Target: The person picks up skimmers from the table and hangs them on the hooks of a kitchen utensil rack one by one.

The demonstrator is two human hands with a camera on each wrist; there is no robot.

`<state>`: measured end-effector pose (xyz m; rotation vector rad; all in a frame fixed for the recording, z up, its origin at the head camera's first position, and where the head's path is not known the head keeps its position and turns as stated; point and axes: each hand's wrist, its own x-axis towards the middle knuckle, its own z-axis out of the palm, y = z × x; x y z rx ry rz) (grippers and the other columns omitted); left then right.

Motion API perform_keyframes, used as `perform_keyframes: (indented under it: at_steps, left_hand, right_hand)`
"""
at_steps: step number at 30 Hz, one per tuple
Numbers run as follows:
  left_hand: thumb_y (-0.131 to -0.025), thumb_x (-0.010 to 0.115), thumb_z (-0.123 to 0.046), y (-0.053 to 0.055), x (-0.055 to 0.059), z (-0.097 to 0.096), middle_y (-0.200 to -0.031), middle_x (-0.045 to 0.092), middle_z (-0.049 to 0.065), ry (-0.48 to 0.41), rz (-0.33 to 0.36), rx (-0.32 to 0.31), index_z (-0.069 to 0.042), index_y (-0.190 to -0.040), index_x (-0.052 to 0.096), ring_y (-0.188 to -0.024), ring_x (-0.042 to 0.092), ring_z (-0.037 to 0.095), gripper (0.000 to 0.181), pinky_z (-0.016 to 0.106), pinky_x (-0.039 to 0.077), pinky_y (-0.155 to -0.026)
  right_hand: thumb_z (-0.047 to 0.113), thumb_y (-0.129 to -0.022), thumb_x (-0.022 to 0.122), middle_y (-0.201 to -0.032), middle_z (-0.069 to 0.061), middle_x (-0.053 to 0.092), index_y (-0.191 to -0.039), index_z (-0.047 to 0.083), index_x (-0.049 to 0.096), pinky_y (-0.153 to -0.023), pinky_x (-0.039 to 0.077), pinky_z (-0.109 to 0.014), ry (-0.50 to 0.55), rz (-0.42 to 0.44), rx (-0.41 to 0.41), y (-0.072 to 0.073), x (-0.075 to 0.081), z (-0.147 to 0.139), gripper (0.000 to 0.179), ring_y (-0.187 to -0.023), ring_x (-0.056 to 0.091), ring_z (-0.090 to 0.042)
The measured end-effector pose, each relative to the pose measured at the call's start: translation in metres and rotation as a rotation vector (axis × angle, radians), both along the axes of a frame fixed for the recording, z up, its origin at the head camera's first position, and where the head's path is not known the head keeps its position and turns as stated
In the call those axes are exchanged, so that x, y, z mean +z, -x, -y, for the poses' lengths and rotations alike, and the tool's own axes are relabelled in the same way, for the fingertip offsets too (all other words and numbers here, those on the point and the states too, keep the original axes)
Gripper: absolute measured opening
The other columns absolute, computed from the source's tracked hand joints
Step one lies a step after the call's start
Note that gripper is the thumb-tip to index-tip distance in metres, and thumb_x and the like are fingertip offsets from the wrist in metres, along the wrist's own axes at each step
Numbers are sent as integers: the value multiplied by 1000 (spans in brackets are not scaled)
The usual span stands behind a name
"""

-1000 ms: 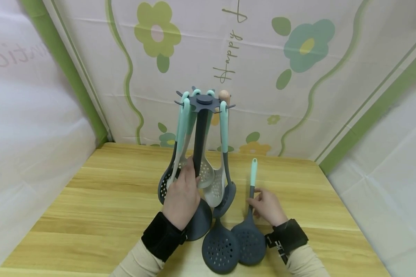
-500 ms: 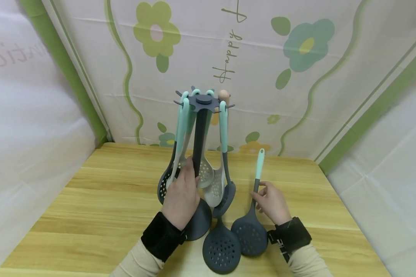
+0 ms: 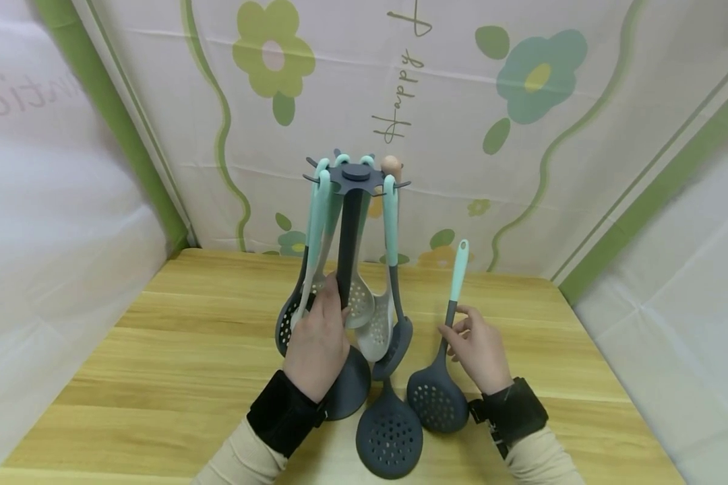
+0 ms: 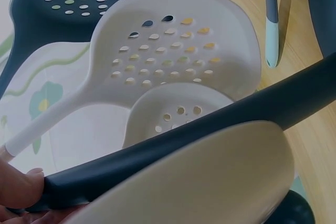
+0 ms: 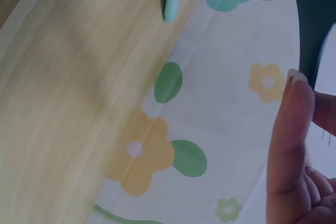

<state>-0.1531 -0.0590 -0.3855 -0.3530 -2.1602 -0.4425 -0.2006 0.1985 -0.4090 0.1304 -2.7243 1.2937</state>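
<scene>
In the head view my left hand grips the dark post of a utensil carousel, fingers around its lower part. Its thumb shows on the post in the left wrist view. A dark skimmer with a mint handle end is pinched by its shaft between the thumb and fingers of my right hand. Its handle points up and away, its perforated head down toward me. A second dark skimmer lies in front of the carousel, its handle hidden behind the hanging utensils. The carousel's round base is partly covered by my left hand.
Several mint-handled utensils hang from the carousel's hooked top, among them a pale slotted turner, a dark ladle-like head and one with a wooden knob. The wooden table meets printed fabric walls at back and sides.
My right hand has raised the skimmer and moved it slightly away from me and to the right; its head no longer overlaps the second skimmer. My left hand keeps its place on the post.
</scene>
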Motion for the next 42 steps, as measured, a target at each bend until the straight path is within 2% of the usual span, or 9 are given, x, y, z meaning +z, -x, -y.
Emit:
perform_keyframes:
  at_steps: [3, 15, 30, 38, 42]
  left_hand:
    - [-86, 73, 0, 0, 1, 0, -113, 63, 27, -3, 1, -3, 15, -135, 43, -77, 71, 28, 59, 29, 57, -50]
    - [-85, 74, 2, -2, 2, -1, -117, 62, 28, 9, 26, 6, 15, -135, 43, -80, 71, 28, 60, 28, 58, -54]
    - [-87, 70, 7, -4, 3, -3, -116, 62, 30, -39, 46, -35, 15, -137, 38, -67, 70, 26, 60, 27, 57, -50]
    - [-85, 70, 11, -3, 3, -4, -114, 63, 30, -40, 26, -41, 14, -139, 36, -57, 66, 23, 63, 26, 53, -45]
    - [-86, 69, 10, -3, 4, -4, -117, 62, 30, -34, 35, -33, 14, -142, 34, -56, 65, 21, 66, 24, 50, -43]
  right_hand:
    - [16, -95, 67, -90, -17, 69, -137, -6, 46, -52, 58, -25, 0, -14, -1, -1, 2, 1, 52, -65, 69, -26]
    - [17, -95, 69, -89, -15, 71, -135, -3, 47, -56, 57, -22, 19, -103, 4, -6, 3, 5, 50, -61, 69, -14]
    - [18, -95, 68, -92, -13, 69, -137, -3, 45, -61, 58, -23, 61, -179, 20, -18, 13, 6, 52, -62, 69, -9]
    - [9, -93, 70, -90, -14, 69, -129, -4, 52, -61, 62, -29, 83, -261, 51, -23, 17, 8, 42, -64, 69, -7]
    - [8, -92, 70, -87, -12, 69, -126, -2, 56, -60, 61, -26, 82, -290, 59, -26, 20, 9, 38, -63, 68, -6]
